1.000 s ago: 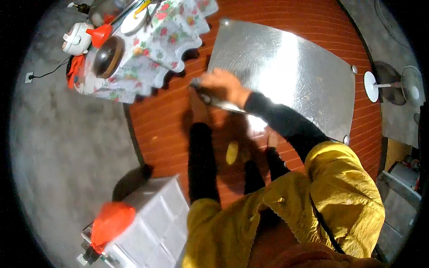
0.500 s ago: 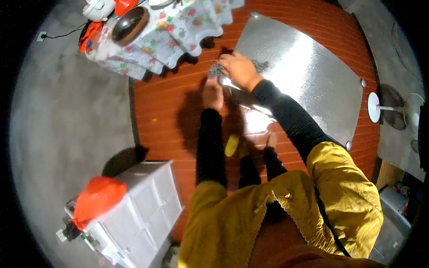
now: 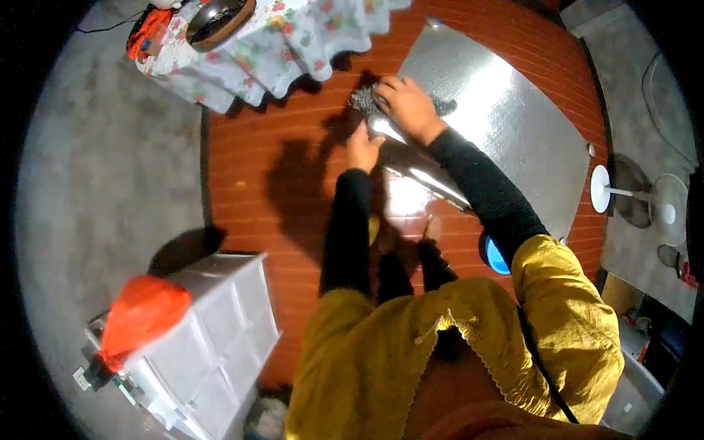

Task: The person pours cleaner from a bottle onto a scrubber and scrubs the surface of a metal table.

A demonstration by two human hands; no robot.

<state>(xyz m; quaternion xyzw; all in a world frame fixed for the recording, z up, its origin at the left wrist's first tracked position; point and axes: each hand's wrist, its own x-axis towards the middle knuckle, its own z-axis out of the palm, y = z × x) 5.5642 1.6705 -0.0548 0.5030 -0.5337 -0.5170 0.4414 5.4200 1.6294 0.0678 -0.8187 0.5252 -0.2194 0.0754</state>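
A shiny silver-topped table (image 3: 543,139) stands in front of me, wet-looking and glaring in the light. At its near left corner lies a dark grey speckled material (image 3: 363,100), showing on both sides of my right hand; I cannot tell whether it is cloth or a loose heap. My right hand (image 3: 409,108) presses on it from above, its fingers bent over it. Just below that corner is my left hand (image 3: 362,150), thumb and fingers apart, with nothing visible in it. Whether it touches the table edge is unclear.
A table with a flowered cloth (image 3: 293,51) holds a brown bowl (image 3: 213,29). At lower left stands a white drawer cabinet (image 3: 220,323) with an orange bag (image 3: 147,315). A blue basin (image 3: 497,257) is by my right arm; a fan (image 3: 601,189) stands right.
The view has shifted, and the blue basin now shows beside my right arm. My left hand's thumb has come into clear sight. My right hand stays on the speckled material.
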